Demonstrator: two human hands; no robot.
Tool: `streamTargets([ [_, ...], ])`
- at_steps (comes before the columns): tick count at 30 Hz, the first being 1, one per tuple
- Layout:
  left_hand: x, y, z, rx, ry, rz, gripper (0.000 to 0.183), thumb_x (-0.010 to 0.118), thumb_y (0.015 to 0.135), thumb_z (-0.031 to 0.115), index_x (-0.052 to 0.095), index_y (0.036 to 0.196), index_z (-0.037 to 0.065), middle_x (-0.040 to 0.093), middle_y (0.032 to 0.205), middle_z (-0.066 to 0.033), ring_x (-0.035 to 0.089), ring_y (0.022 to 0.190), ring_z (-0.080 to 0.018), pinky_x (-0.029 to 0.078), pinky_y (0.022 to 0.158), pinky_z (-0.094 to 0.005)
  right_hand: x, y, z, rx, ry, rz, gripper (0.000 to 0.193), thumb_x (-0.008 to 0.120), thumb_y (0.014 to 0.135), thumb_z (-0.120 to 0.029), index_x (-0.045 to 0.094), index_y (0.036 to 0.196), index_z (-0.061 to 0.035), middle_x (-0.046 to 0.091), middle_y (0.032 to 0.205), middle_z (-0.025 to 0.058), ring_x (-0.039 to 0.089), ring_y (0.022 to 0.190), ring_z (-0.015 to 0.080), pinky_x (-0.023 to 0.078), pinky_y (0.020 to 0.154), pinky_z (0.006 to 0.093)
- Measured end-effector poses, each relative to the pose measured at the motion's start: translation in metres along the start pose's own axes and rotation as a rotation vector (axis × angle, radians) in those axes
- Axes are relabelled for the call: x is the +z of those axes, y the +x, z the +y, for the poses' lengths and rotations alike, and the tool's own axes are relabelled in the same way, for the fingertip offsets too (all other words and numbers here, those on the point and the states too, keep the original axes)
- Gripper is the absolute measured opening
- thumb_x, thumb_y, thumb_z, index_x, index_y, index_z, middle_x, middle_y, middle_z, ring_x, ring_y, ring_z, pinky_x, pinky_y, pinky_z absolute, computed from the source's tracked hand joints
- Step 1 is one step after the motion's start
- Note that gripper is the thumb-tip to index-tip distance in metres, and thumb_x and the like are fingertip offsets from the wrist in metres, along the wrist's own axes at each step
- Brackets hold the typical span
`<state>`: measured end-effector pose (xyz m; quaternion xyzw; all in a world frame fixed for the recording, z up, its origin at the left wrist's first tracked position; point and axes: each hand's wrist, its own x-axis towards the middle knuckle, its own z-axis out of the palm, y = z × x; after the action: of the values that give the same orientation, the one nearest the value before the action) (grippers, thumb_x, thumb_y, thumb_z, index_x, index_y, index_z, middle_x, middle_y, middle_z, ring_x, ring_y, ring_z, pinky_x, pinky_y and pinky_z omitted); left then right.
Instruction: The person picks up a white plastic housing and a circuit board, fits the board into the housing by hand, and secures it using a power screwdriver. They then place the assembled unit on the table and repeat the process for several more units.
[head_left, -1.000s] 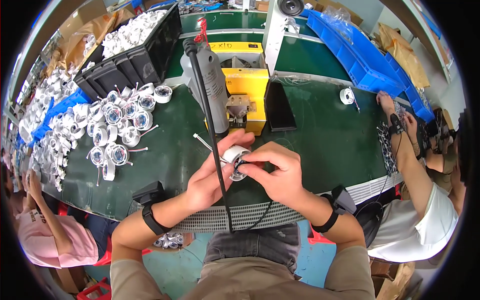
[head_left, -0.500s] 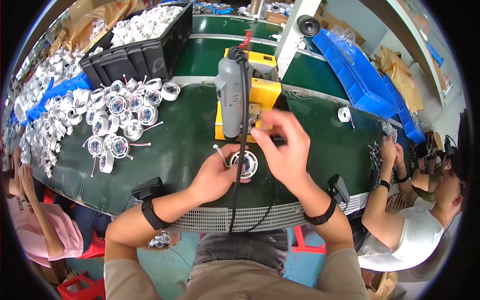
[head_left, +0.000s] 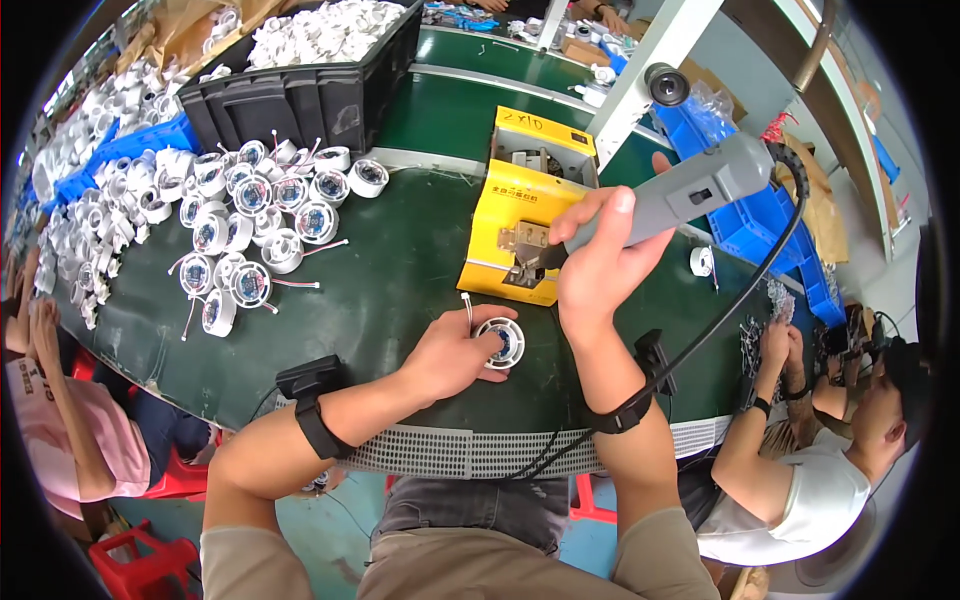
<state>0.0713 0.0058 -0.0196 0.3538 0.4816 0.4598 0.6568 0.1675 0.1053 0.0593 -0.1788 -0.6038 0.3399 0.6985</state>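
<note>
My left hand [head_left: 445,357] is closed around a round white plastic housing [head_left: 514,352] with a blue circuit board inside. It rests low over the green table, and a short white wire with a connector sticks up beside my thumb. My right hand [head_left: 600,270] grips a grey corded electric screwdriver [head_left: 705,185] that lies tilted, its body up to the right. The lower-left end of the screwdriver meets the metal outlet of a yellow screw feeder [head_left: 482,205]; the bit itself is hard to make out there.
Several wired white housings [head_left: 255,200] are heaped at left, beside loose white rings [head_left: 95,230]. A black crate [head_left: 290,110] of white parts stands behind. One housing [head_left: 702,262] lies at right, near blue bins [head_left: 750,235]. The black cable [head_left: 740,325] crosses my right forearm. People sit on both sides.
My right hand has taken hold of the electric screwdriver, which hung upright before the feeder, and tilted it to the right. My left hand still holds the housing. The view has shifted slightly.
</note>
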Motion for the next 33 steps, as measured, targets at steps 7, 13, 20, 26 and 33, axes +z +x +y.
streamTargets([
  [7, -0.002, 0.002, -0.001, -0.020, 0.024, 0.017, 0.034, 0.048, 0.091, 0.002, 0.051, 0.125, -0.002, 0.059, 0.106, -0.0092, 0.065, 0.086, -0.0188, 0.060, 0.075, -0.0315, 0.003, 0.001, 0.010, 0.036, 0.016, -0.022, 0.046, 0.046, 0.098, -0.021, 0.027, 0.134, -0.0005, 0.049, 0.062, 0.0068, 0.049, 0.048, 0.0144, 0.044, 0.047, 0.0290],
  [13, -0.002, 0.001, -0.001, -0.037, 0.001, 0.037, 0.034, 0.047, 0.092, 0.001, 0.049, 0.125, -0.003, 0.058, 0.109, -0.0100, 0.065, 0.085, -0.0199, 0.060, 0.075, -0.0323, 0.006, -0.002, 0.012, 0.064, -0.006, 0.017, 0.039, 0.047, 0.098, -0.020, 0.031, 0.127, -0.0002, 0.049, 0.062, 0.0071, 0.049, 0.048, 0.0148, 0.044, 0.047, 0.0288],
  [20, -0.002, 0.003, 0.000, -0.065, -0.060, 0.037, 0.033, 0.046, 0.092, 0.000, 0.049, 0.125, -0.003, 0.057, 0.109, -0.0107, 0.065, 0.088, -0.0213, 0.060, 0.078, -0.0338, 0.001, -0.004, 0.009, 0.102, -0.012, -0.052, 0.035, 0.047, 0.098, -0.019, 0.032, 0.124, -0.0006, 0.049, 0.062, 0.0074, 0.049, 0.047, 0.0151, 0.044, 0.047, 0.0292],
  [26, -0.003, 0.000, 0.003, -0.066, -0.113, 0.064, 0.031, 0.046, 0.093, 0.002, 0.049, 0.124, -0.005, 0.057, 0.110, -0.0107, 0.064, 0.092, -0.0214, 0.060, 0.079, -0.0350, -0.009, -0.036, -0.012, 0.191, 0.152, -0.088, 0.043, 0.045, 0.099, -0.026, 0.027, 0.130, -0.0013, 0.049, 0.069, 0.0083, 0.048, 0.049, 0.0148, 0.044, 0.045, 0.0296],
  [33, -0.003, 0.002, 0.001, -0.044, -0.138, 0.080, 0.033, 0.047, 0.091, 0.003, 0.049, 0.123, -0.006, 0.057, 0.110, -0.0120, 0.063, 0.092, -0.0201, 0.060, 0.076, -0.0330, -0.012, -0.057, -0.017, 0.267, 0.179, -0.118, 0.047, 0.049, 0.098, -0.028, 0.027, 0.131, -0.0023, 0.049, 0.070, 0.0085, 0.048, 0.051, 0.0153, 0.045, 0.047, 0.0298],
])
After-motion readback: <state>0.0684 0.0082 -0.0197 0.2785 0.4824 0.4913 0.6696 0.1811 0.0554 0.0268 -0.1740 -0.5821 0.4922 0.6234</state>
